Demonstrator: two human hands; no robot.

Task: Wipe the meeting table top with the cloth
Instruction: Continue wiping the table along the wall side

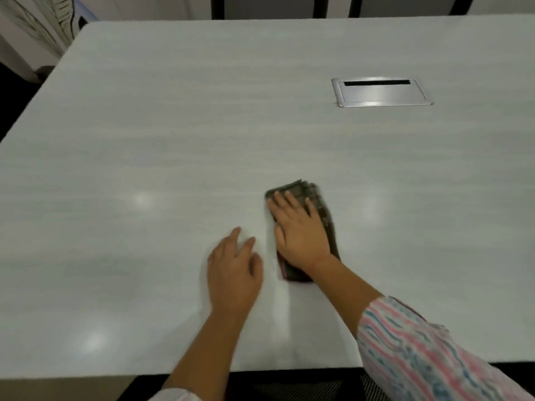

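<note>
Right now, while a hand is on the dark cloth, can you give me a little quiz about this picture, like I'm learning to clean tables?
1. True or false: the right hand lies flat, fingers straight, on the dark folded cloth.
2. Pick one. The left hand holds: A the cloth, B nothing, C a cup.
3. Fill the gap: the silver rectangular metal hatch, set into the pale grey meeting table top, lies beyond the cloth and to its ____ (left or right).

Key: 1 true; 2 B; 3 right.
</note>
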